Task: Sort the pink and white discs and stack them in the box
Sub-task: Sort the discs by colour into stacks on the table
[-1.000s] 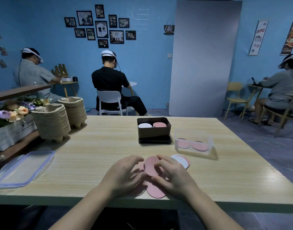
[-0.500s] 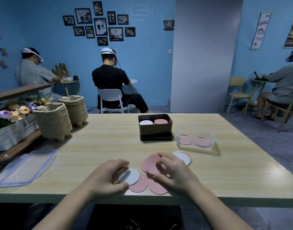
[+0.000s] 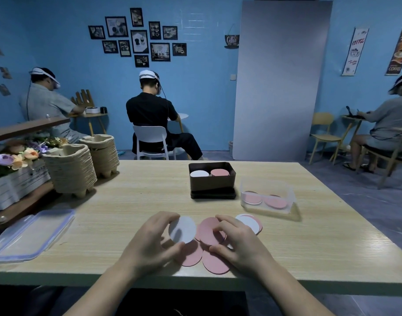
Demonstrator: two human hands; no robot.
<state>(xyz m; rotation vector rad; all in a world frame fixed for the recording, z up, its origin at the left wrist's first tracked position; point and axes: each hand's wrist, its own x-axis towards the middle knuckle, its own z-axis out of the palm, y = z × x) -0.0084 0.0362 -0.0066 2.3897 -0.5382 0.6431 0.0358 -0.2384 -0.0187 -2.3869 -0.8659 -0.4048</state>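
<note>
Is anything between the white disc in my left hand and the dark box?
Nothing visible does. Only bare table lies between the white disc, held in the left hand, and the dark box, whose top is open. The clear container sits off to the right of that path.

Everything is seen through one wide-angle view worn on the head, directed forward and down over the table (image 3: 127, 201), the left hand (image 3: 150, 244) and right hand (image 3: 240, 246) being caught close below and the blue wall (image 3: 207, 92) far beyond
</note>
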